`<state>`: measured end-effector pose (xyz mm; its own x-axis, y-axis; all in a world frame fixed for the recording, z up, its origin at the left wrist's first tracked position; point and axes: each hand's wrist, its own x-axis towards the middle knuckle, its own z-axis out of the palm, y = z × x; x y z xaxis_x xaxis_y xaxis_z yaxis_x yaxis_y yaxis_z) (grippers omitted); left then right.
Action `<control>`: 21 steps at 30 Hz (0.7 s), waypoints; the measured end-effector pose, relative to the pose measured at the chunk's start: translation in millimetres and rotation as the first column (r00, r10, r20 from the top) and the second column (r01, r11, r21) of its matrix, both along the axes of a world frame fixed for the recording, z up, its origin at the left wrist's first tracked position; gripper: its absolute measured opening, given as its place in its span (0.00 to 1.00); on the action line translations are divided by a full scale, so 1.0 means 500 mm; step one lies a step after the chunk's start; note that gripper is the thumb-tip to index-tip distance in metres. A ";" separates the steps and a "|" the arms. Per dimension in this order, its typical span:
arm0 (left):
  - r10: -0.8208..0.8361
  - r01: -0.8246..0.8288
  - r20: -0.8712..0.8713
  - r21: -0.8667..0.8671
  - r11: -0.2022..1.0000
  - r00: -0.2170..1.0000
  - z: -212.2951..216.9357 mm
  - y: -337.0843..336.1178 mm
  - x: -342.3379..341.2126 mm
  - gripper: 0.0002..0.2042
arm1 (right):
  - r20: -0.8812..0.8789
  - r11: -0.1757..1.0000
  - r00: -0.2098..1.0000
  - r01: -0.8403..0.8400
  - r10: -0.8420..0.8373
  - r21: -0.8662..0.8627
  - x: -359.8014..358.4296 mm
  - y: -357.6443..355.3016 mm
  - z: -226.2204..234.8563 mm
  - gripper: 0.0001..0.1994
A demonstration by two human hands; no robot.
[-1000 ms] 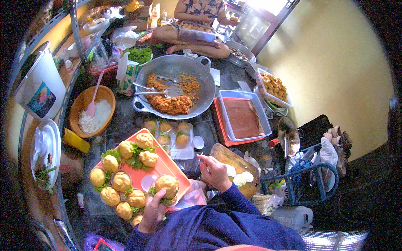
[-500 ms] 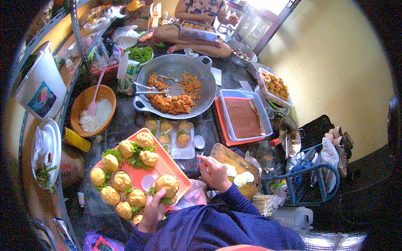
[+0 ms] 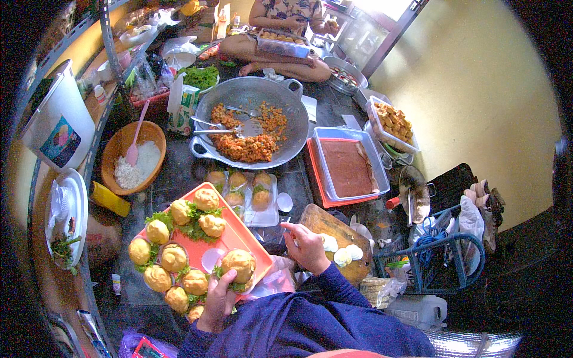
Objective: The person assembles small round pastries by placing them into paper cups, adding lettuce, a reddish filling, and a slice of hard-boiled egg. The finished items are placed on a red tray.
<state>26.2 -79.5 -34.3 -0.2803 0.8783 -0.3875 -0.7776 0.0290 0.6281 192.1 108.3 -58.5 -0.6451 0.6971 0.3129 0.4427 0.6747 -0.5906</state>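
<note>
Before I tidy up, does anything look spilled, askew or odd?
The translucent container of brown food sits off-centre over an orange base, whose edge shows on the left and near sides. I see no clear spill; the filled bun in the left hand looks undamaged.

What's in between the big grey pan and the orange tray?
In the head view, a pale tray with filled buns in it lies between the big grey pan and the orange tray.
</note>
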 end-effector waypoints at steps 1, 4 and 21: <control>-0.006 0.006 -0.008 -0.022 1.000 1.000 0.000 0.000 0.000 0.24 | 0.007 1.000 1.000 0.002 -0.002 -0.001 0.000 0.000 0.000 0.13; -0.009 0.009 -0.010 -0.021 1.000 1.000 -0.001 0.001 0.000 0.24 | 0.019 1.000 1.000 0.001 -0.001 -0.006 0.001 0.001 -0.001 0.13; 0.049 -0.051 0.129 0.013 0.999 0.990 -0.002 0.001 0.000 0.25 | -0.008 0.999 1.000 -0.014 0.014 -0.031 0.003 0.002 -0.009 0.12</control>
<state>26.1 -78.9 -35.4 -0.2730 0.8706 -0.4092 -0.8522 -0.0215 0.5227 193.5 109.5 -63.1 -0.6526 0.6974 0.2963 0.4283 0.6620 -0.6150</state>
